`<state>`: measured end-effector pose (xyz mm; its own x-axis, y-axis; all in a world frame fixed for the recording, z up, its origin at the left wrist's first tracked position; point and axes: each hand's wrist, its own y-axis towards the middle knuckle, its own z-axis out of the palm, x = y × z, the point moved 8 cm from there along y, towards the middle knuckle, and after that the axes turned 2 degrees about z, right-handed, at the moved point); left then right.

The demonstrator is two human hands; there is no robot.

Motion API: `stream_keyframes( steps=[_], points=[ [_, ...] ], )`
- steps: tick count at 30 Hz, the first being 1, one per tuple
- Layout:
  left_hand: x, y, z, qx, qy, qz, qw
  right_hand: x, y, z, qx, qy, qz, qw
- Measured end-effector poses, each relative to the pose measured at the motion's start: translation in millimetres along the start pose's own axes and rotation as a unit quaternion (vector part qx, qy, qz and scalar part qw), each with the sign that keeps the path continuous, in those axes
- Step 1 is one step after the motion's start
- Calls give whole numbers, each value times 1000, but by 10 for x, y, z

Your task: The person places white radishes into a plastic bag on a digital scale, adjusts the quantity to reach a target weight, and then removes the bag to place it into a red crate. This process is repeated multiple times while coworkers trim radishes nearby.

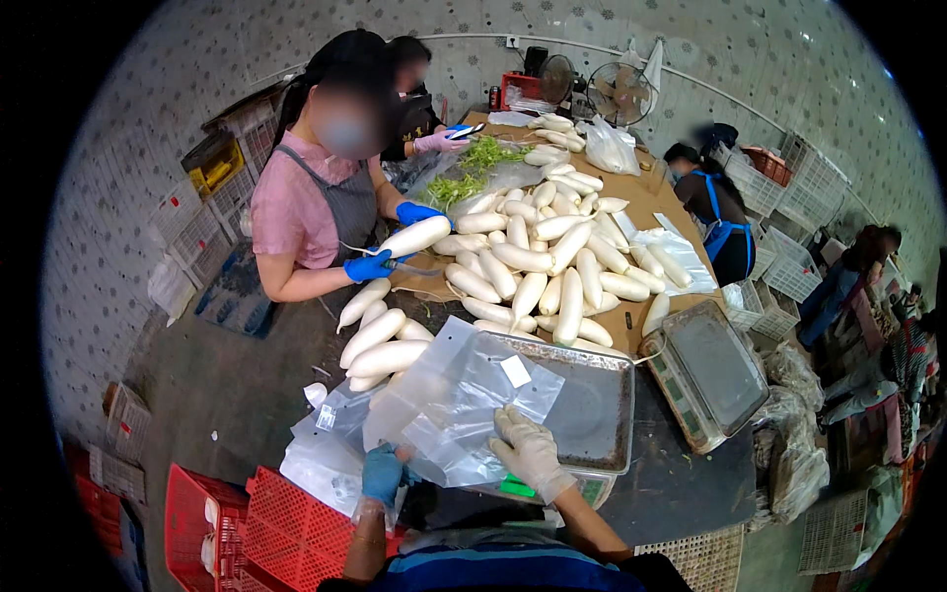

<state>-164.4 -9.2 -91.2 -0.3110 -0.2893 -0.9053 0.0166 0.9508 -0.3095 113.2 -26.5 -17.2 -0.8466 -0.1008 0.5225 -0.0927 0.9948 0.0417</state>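
Observation:
My left hand (383, 476), in a blue glove, grips the lower edge of a clear plastic bag (444, 414) with a small white label. My right hand (533, 456), in a whitish glove, holds the bag's right side, its fingers bent against the film. The bag is spread over the left part of a metal scale tray (592, 405). More clear bags (330, 449) lie just left of my left hand. Beyond the tray spreads a heap of white radishes (552, 247), with several more radishes (380, 340) at the table's left edge.
Across the left side, a co-worker (316, 197) in blue gloves holds a radish (414, 235) and a knife. A second scale (705, 365) stands to the right. Red crates (296, 523) sit low at left. Leafy greens (473, 168) lie farther back, near fans (619, 91).

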Motion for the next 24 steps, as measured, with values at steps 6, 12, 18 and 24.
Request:
stream_keyframes(
  steps=[6,12,18,24],
  points=[
    [-336,-73,420,29,-234,2,972,405,-14,-355,-93,192,-19,977],
    [-161,197,433,-21,-291,37,956,1082,-474,131,176,383,-200,884],
    [-356,-2,385,46,-264,-23,963,786,-637,215,235,505,-85,826],
    [-340,-34,288,12,-177,1,984,251,-129,-187,2,394,38,918]
  ],
)
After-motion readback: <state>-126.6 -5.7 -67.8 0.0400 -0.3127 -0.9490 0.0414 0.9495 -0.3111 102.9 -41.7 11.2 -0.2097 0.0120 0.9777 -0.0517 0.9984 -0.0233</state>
